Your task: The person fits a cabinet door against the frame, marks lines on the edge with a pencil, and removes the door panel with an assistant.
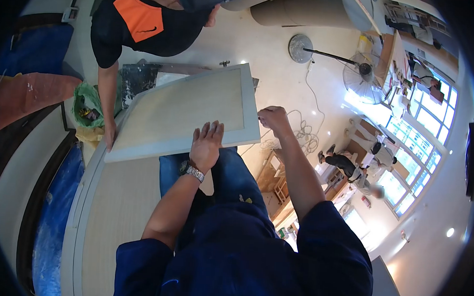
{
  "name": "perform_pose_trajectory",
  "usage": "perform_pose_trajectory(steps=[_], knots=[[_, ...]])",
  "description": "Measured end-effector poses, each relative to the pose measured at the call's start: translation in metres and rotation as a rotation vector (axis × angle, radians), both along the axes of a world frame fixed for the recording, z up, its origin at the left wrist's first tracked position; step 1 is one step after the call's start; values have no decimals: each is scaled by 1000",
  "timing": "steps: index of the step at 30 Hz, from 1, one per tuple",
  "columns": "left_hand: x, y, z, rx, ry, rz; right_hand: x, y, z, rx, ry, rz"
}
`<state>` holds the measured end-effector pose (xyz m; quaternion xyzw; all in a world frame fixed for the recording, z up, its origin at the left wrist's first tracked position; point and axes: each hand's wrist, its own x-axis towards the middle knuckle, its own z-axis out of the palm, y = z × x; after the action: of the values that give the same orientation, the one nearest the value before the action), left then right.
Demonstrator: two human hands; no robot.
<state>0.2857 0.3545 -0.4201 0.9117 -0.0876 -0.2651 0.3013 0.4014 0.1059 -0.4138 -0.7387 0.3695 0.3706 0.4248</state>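
Observation:
A framed panel [188,106], with a pale grey border and a beige centre, lies in front of me at a slight slant. My left hand [206,146], with a metal watch on the wrist, rests with its fingers spread on the panel's near edge. My right hand [273,118] is closed beside the panel's right edge; what it holds, if anything, is too small to tell. Across from me a co-worker's hand [110,135] touches the panel's left corner. A larger pale panel [120,217] lies at the lower left.
A green bag [86,107] stands left of the co-worker's arm. A pedestal fan [364,74] with a round base [300,48] is at the upper right. A coiled cable [305,136] lies on the floor. Other people and workbenches are farther right.

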Motion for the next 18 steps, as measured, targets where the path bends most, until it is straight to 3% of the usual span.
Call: perform_pose_trajectory(steps=[5, 11, 18], knots=[[6, 6, 7, -33, -11, 22, 31, -9, -75, 17, -138, 3], [6, 11, 12, -64, -22, 39, 66, -23, -163, -188, -65, 64], [3, 15, 13, -112, -14, 39, 76, -39, -223, -95, -4, 68]])
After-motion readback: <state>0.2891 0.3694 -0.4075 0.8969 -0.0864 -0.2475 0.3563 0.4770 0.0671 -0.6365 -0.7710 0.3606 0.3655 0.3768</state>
